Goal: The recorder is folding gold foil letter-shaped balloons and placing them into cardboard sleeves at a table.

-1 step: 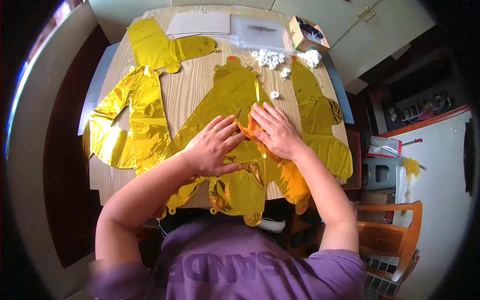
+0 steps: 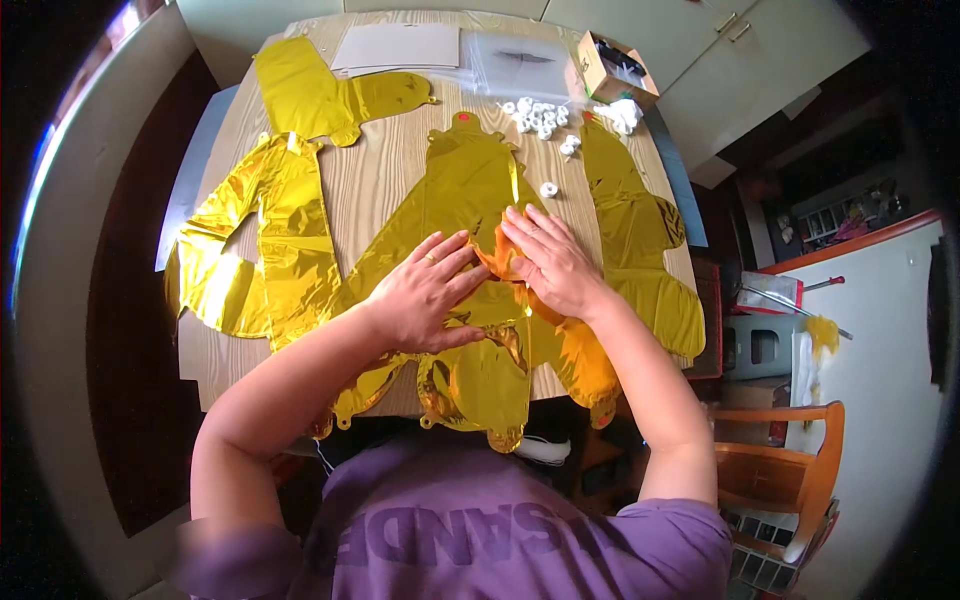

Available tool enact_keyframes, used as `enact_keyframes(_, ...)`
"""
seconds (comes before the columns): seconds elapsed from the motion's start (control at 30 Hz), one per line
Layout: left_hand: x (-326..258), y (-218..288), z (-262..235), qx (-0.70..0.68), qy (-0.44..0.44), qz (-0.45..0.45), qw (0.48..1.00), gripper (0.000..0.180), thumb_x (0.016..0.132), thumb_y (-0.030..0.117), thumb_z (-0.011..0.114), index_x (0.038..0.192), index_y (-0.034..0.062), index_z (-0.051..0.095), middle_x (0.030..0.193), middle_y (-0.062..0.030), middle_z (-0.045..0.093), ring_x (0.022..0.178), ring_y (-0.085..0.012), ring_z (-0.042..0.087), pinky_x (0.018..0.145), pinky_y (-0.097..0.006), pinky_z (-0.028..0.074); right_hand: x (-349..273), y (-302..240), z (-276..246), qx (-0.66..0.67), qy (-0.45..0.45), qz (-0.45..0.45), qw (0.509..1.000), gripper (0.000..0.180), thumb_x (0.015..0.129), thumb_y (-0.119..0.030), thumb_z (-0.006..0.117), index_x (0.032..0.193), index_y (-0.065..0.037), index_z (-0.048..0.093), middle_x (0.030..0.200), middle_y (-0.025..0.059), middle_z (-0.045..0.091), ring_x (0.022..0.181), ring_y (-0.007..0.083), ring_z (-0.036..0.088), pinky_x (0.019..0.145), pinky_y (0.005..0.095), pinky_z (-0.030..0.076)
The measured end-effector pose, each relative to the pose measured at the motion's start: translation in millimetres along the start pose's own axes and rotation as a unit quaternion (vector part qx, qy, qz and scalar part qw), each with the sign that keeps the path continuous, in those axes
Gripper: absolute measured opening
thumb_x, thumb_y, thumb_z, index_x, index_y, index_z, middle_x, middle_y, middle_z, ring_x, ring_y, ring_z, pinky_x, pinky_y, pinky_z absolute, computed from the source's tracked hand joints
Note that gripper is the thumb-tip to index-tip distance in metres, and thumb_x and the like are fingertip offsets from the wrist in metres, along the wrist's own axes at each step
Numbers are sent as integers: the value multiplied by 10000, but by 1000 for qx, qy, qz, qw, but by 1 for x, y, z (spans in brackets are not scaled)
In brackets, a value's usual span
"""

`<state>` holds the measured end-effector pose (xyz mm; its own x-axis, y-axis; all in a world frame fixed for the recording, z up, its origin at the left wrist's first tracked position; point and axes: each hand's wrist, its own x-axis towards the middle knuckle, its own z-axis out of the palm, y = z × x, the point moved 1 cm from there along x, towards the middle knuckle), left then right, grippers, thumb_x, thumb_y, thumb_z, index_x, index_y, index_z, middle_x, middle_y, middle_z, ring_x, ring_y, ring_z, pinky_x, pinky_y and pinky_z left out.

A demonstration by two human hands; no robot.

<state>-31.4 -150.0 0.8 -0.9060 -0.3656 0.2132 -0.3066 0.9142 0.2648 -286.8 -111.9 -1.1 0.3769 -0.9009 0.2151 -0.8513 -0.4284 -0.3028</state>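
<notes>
A large flat gold foil balloon lies across the middle of the table, its lower parts hanging over the near edge. My left hand presses on it, palm down with fingers stretched out. Just to the right, my right hand lies flat, fingers extended, over part of an orange foil piece. That orange material shows between my hands and again below my right wrist, where it reaches the near edge. Other flat gold foil balloons lie around: a shiny creased one at left, one at far left, and one at right.
Small white rolls are heaped at the far right, with a single roll nearer. Behind them stand a small box with dark items, clear plastic bags and grey sheets. A wooden chair is at the right.
</notes>
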Motion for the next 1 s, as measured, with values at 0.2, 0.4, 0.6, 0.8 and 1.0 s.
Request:
enact_keyframes(0.2,1,0,2,-9,23,12,1000,824,886,634,582,1429,22,483,1450,-255,472,1444,-420,344,1214,-543,228,-2,13,-8,3,-2,5,1000,464,1018,-303,546,1426,-83,553,1547,90,470,1458,310,379,1222,451,252)
enact_keyframes(0.4,1,0,-1,-19,2,2,1000,852,883,628,597,1452,13,442,1480,-248,452,1464,-415,317,1215,-548,213,-2,15,-6,-5,-10,2,1000,476,1007,-300,565,1431,-83,546,1542,101,471,1455,309,379,1218,449,268)
enact_keyframes(0.6,1,-2,-1,-57,0,-2,998,897,872,637,612,1455,-12,403,1485,-247,449,1477,-428,291,1219,-561,179,-3,16,-5,-13,-15,-5,1000,492,1009,-301,558,1445,-76,525,1561,113,440,1463,315,360,1215,444,270)
enact_keyframes(0.8,1,-1,-3,-46,1,4,999,869,904,631,575,1465,-10,404,1502,-252,433,1472,-412,306,1222,-541,192,-5,15,-4,-25,-31,-4,999,534,1009,-309,552,1487,-85,471,1584,115,402,1479,325,321,1226,447,241)
enact_keyframes(1.0,-3,-3,-7,-58,36,-8,998,765,932,551,580,1434,-13,452,1516,-257,411,1471,-426,301,1213,-552,210,-5,11,-5,-30,-41,2,999,553,1018,-337,541,1507,-101,439,1610,106,355,1490,335,282,1231,453,226)
